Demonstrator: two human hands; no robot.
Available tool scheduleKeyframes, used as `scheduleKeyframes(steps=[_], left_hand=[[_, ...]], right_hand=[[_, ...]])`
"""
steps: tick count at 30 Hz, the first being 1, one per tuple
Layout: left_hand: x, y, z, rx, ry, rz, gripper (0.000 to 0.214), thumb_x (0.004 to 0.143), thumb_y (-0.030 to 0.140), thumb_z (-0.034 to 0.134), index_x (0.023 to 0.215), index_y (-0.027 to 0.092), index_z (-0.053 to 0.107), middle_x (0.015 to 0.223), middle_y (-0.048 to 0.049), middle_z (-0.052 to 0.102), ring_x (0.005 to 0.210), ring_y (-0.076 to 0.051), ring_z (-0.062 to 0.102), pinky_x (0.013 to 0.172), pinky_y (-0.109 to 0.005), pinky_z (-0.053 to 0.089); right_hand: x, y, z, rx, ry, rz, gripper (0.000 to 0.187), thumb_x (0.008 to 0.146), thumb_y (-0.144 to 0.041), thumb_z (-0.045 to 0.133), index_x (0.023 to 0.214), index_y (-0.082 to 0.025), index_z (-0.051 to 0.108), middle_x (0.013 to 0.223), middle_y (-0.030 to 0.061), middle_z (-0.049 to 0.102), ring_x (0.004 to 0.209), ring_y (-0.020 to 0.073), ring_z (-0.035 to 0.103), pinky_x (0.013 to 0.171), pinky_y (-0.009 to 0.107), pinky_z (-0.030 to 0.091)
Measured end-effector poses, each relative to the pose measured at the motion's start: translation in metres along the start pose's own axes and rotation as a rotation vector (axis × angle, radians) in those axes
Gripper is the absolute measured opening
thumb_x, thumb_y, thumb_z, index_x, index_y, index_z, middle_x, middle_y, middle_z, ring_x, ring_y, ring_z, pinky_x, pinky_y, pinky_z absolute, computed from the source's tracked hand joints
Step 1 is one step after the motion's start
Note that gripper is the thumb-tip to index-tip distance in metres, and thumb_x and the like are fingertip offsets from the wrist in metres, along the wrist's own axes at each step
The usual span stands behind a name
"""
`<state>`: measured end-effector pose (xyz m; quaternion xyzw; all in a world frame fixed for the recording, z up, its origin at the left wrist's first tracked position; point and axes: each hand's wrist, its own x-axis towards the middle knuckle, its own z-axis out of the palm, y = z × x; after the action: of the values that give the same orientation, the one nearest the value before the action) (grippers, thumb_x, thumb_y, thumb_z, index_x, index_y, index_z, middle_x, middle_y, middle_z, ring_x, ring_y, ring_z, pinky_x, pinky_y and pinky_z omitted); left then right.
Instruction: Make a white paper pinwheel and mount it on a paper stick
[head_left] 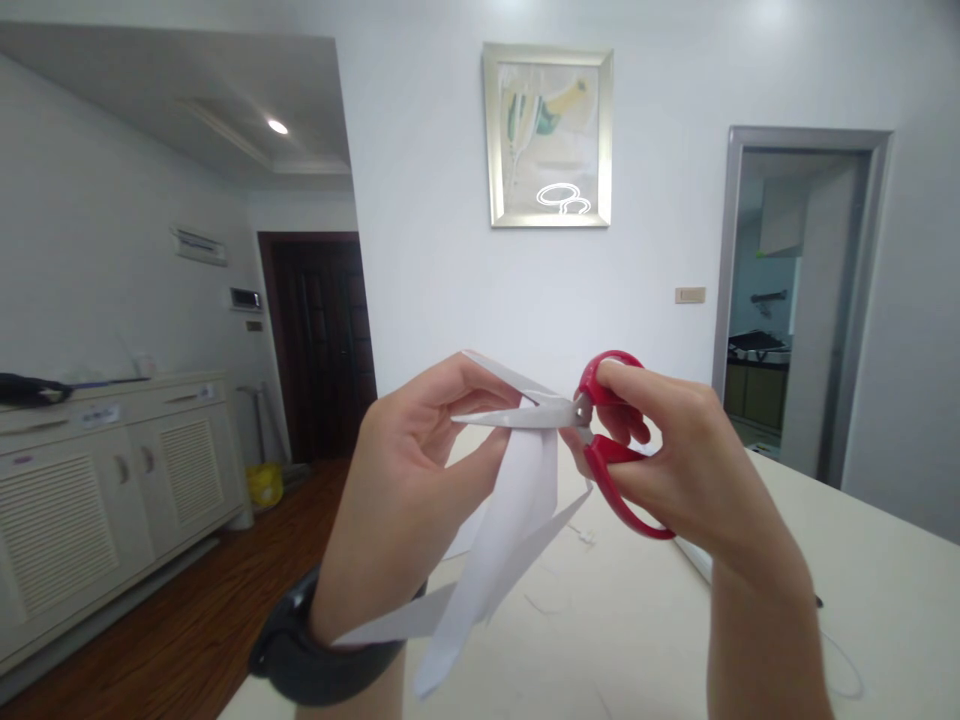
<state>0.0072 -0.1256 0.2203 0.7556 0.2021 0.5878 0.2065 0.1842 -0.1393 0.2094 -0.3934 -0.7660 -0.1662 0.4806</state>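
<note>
My left hand (409,470) is raised in front of me, its fingers pinched on a folded piece of white paper (510,510) whose cut strips hang down toward the table. My right hand (679,460) grips red-handled scissors (592,425), fingers through the loops. The steel blades point left and lie nearly closed across the paper just beside my left fingertips. A dark band sits on my left wrist.
A cream table (862,580) lies below my hands, with small paper scraps (589,537) on it. A white cabinet (112,480) stands at the left on a wooden floor. A framed picture (547,135) hangs on the wall ahead; an open doorway (787,300) is at the right.
</note>
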Motion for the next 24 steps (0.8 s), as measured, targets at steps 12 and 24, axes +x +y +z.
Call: scheduleKeyframes(steps=[12,24], left_hand=[[0.0005,0.001,0.0004,0.029,0.01,0.005,0.034,0.061,0.023,0.056,0.078,0.051,0.064,0.081,0.0098,0.066,0.074,-0.029,0.058,0.05,-0.041,0.042],[-0.0003,-0.0028,0.0001,0.009,0.006,-0.006,0.032,0.059,0.024,0.057,0.077,0.049,0.066,0.075,0.006,0.065,0.076,-0.031,0.059,0.052,-0.042,0.044]], right_hand=[[-0.0007,-0.0002,-0.0005,-0.06,0.005,0.006,0.021,0.067,-0.011,0.058,0.074,-0.022,0.041,0.065,-0.0059,0.046,0.057,0.0094,0.035,0.05,0.021,0.033],[0.0,0.0001,-0.0004,-0.075,0.042,-0.026,0.021,0.065,-0.009,0.056,0.072,-0.02,0.04,0.062,-0.0047,0.044,0.054,0.0089,0.033,0.047,0.02,0.03]])
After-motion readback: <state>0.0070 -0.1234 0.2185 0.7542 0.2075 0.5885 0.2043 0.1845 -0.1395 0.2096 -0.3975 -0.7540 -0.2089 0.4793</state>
